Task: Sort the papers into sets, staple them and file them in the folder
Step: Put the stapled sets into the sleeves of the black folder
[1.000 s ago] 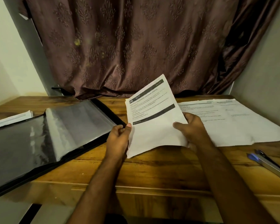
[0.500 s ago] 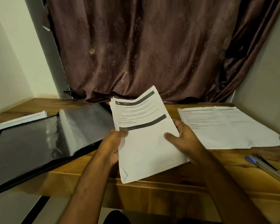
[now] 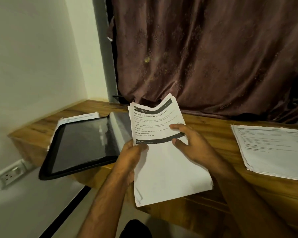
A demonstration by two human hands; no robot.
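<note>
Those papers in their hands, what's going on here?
A person is holding a set of printed papers above the wooden desk. The left hand pinches the set's left edge, while the right hand rests on the front sheet with its fingers spread. To the left an open black folder with clear sleeves lies on the desk, with more sheets behind it. Another paper stack lies to the right. Nothing is filed in the visible sleeve yet.
</note>
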